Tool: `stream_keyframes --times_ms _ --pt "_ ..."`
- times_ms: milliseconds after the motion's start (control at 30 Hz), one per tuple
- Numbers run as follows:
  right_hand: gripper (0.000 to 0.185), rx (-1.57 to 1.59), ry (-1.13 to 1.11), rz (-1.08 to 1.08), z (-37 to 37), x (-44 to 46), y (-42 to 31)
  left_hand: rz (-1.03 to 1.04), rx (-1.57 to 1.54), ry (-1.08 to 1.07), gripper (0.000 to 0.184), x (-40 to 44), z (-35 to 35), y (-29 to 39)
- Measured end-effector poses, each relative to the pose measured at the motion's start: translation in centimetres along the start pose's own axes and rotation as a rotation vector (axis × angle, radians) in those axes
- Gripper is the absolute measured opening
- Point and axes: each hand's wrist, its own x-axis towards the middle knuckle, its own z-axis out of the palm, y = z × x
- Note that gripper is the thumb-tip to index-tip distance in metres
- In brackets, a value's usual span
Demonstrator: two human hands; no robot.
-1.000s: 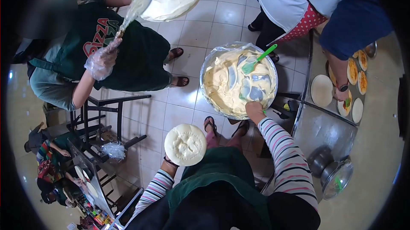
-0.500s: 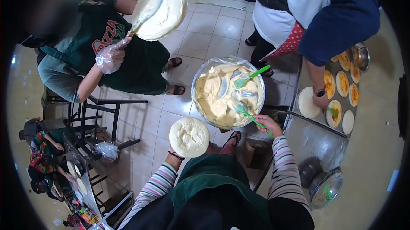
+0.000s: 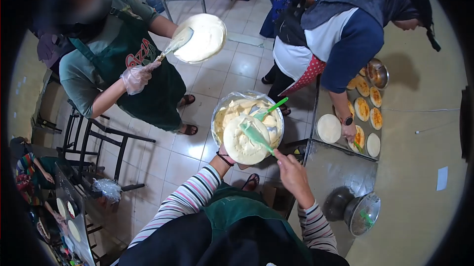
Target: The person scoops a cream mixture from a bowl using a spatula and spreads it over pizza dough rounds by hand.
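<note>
A round flat dough base (image 3: 237,148) with pale cream on it rests on my left hand (image 3: 225,154), which is mostly hidden beneath it. My right hand (image 3: 292,171) grips the handle of a green spatula (image 3: 256,136), whose blade lies on the cream on top of the base. Just behind and partly under the base is a big plastic-lined bowl of pale cream (image 3: 279,130). A second green spatula (image 3: 271,109) leans in that bowl.
At left a co-worker (image 3: 143,68) spreads cream on a large base (image 3: 205,39). Another co-worker (image 3: 340,34) bends over a tray (image 3: 340,140) of topped bases at right. Metal bowls (image 3: 358,211) stand below it; black chair frames (image 3: 118,142) are at left.
My left hand has brought the base up and right, over the bowl's near side. My right hand has lifted the spatula out of the bowl onto the base.
</note>
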Motion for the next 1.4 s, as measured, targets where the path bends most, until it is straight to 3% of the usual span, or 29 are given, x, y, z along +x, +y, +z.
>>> stream_keyframes --times_ms 133,200,267,400,467,600,633,667,733,800,867,933,1133,1200,1267,1400 --pt "0.035 -0.230 -0.086 -0.153 -2.8 -2.3 -3.6 -0.028 0.063 -0.121 0.043 -0.7 2.8 1.8" --pt "0.036 -0.426 -0.010 -0.148 -5.8 -3.4 -3.6 -0.035 0.105 -0.134 0.044 -1.0 4.7 2.3" --pt "0.037 -0.501 0.226 -0.182 -7.3 -3.9 -2.7 -0.043 0.139 -0.150 0.044 -1.7 6.0 2.1" --pt "0.038 -0.414 0.356 -0.146 -7.7 -4.2 -4.9 -0.046 0.207 -0.176 0.045 -2.1 8.3 0.2" --pt "0.041 -0.465 0.359 -0.427 -6.0 -3.3 -6.2 -0.057 0.252 -0.175 0.046 -2.3 9.2 -1.6" --pt "0.040 -0.461 0.341 -0.201 -8.2 -3.7 -7.3 -0.012 0.335 -0.189 0.046 -3.9 11.0 -1.7" --pt "0.036 -0.340 0.221 -0.096 -8.8 -4.8 -8.1 0.058 0.341 -0.224 0.047 -4.3 10.9 -1.4" --pt "0.036 -0.331 0.221 -0.128 -8.8 -5.6 -8.1 0.131 0.343 -0.262 0.048 -4.6 10.7 -1.1" --pt "0.034 -0.001 -0.129 -0.147 -8.6 -7.1 -7.3 0.154 0.305 -0.327 0.048 -4.9 10.0 -0.9" --pt "0.032 0.218 -0.271 -0.281 -8.0 -7.5 -7.4 0.087 0.256 -0.365 0.048 -5.6 9.3 -0.7" --pt "0.029 0.471 -0.131 -0.147 -7.1 -6.8 -7.2 0.033 0.224 -0.414 0.048 -6.7 8.7 -0.5" --pt "0.030 0.326 0.091 -0.256 -5.8 -4.2 -7.3 0.008 0.203 -0.459 0.048 -8.0 8.2 -0.4" --pt "0.031 0.270 -0.238 -0.506 -3.0 -1.1 -13.1 0.093 0.246 -0.546 0.048 -12.6 7.3 1.1" --pt "0.031 0.245 -0.226 -0.648 -2.3 -1.1 -14.5 0.270 0.265 -0.515 0.050 -14.6 5.8 2.3" --pt "0.030 -0.165 -0.275 -0.714 -3.6 -1.5 -17.8 0.330 0.254 -0.527 0.050 -17.0 6.5 3.4" --pt "0.031 -0.356 -0.111 -1.031 -3.1 0.3 -19.5 0.463 0.243 -0.529 0.050 -25.3 6.8 5.0"
